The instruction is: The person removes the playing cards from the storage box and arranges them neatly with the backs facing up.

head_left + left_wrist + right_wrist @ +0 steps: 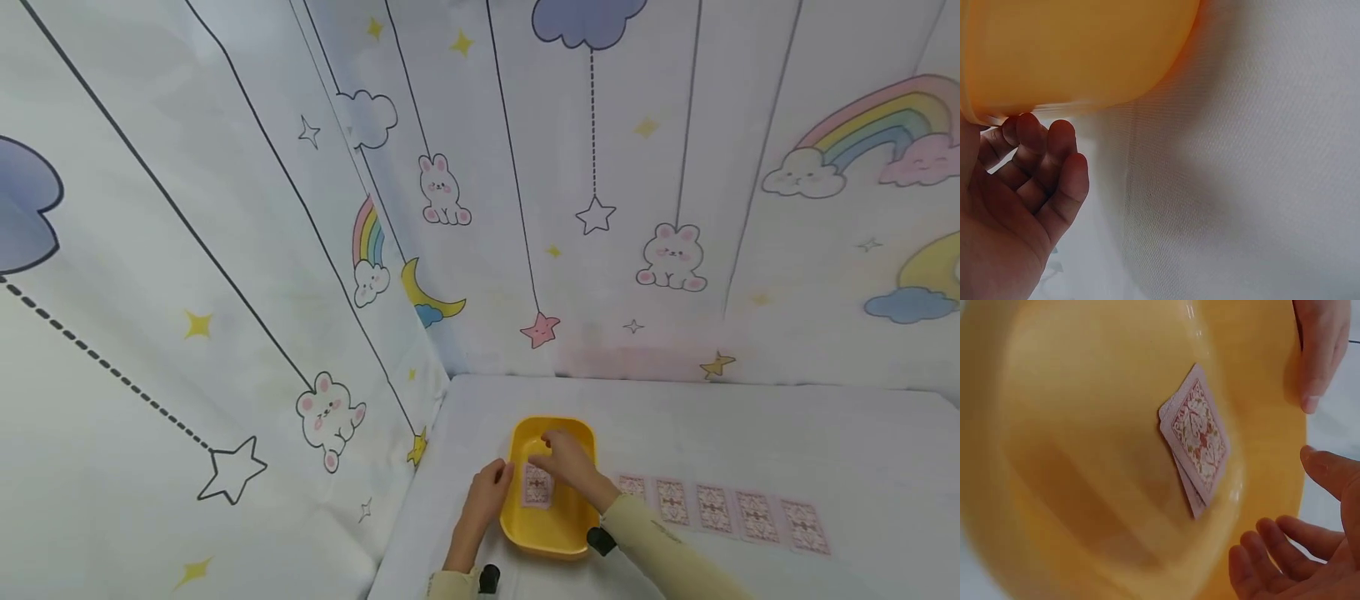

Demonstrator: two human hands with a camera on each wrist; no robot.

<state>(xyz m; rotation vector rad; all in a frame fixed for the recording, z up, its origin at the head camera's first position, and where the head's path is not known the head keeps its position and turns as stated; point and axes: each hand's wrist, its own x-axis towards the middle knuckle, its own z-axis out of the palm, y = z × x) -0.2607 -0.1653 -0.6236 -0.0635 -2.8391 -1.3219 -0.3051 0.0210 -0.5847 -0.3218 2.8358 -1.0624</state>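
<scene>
Left hand: parked at the yellow tray's left rim, lower middle of the head view. The left hand has its fingers bent in against the outside wall and its thumb up by the lip, so it's a light grip on the tray.
Right hand: hanging over the tray, fingers loosely bent and thumb spread well away from them. The right hand has hold of nothing.
Cards in tray: at least two, slightly fanned, patterned backs up. The tray cards sit toward the left wall, with a gap to the right fingertips in the right wrist view.
Tray: yellow tray, rounded corners, raised walls all round. There's bare floor nearer the bottom of the frame, plus some table between its far rim and the back edge.
Card row: five more, backs up, lower right of the head view. The card row slants down to the right; the right forearm crowds its left end.
Table: white table, left edge running diagonally, back edge against the printed backdrop of bunnies, stars and rainbows.
Writing: tiny print on the right sleeve, too small to read. Card backs are red-brown scrollwork inside pale borders.
</scene>
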